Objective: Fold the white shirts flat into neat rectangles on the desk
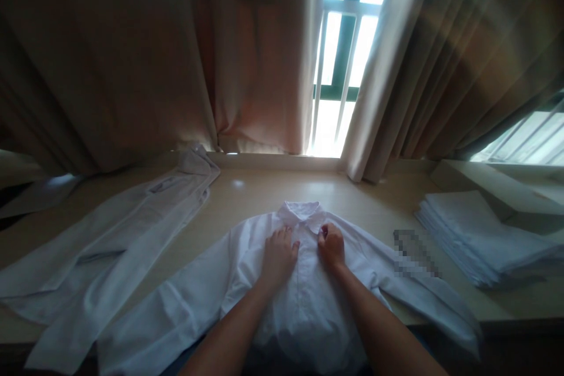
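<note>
A white long-sleeved shirt (304, 299) lies front up on the table, collar away from me and sleeves spread to both sides. Its lower part hangs toward me over the near edge. My left hand (279, 255) rests flat on the chest, just left of the button line, with its fingers extended. On the other side, my right hand (332, 245) has its fingers curled and pinches the shirt by the right collar tip. The shirt collar (303, 210) stands up a little between and beyond the hands.
On the left, a second white shirt (145, 205) stretches across the pale table (247, 188). A stack of folded white cloth (462, 208) sits at right, before a pale box (497, 182). A pixelated patch hides something by the right sleeve. Curtains (259, 70) hang behind.
</note>
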Demonstrator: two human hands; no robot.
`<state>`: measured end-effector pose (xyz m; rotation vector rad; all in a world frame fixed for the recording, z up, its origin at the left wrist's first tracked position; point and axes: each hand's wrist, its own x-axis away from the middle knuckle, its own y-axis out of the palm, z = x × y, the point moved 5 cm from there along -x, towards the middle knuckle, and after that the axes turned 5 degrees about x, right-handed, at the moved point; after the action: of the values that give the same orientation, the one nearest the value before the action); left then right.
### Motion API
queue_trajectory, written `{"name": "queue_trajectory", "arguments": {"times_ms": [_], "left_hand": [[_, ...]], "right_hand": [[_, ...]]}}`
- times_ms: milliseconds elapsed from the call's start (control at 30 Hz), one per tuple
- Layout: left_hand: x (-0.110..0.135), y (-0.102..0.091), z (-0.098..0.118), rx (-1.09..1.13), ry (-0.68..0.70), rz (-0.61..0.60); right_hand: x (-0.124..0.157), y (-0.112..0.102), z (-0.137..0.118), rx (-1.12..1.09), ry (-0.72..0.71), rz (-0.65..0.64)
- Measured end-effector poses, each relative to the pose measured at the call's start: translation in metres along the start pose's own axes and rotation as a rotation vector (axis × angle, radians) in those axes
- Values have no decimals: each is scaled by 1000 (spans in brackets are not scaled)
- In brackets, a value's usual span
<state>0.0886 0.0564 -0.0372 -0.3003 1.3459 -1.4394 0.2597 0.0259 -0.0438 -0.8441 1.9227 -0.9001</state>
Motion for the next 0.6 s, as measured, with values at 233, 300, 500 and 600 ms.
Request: {"name": "queue_trajectory", "arguments": {"times_ms": [233,300,500,600], "left_hand": [[2,0,0,31,-6,-9],[2,0,0,40,-10,-4],[2,-3,2,-3,-1,0],[2,-3,3,-13,-4,-7]], "right_hand": [[2,2,-3,34,-46,-35],[2,2,-4,51,-51,-36],[2,0,-13,124,-63,-38],[3,-2,-16,158,-70,-33]]}}
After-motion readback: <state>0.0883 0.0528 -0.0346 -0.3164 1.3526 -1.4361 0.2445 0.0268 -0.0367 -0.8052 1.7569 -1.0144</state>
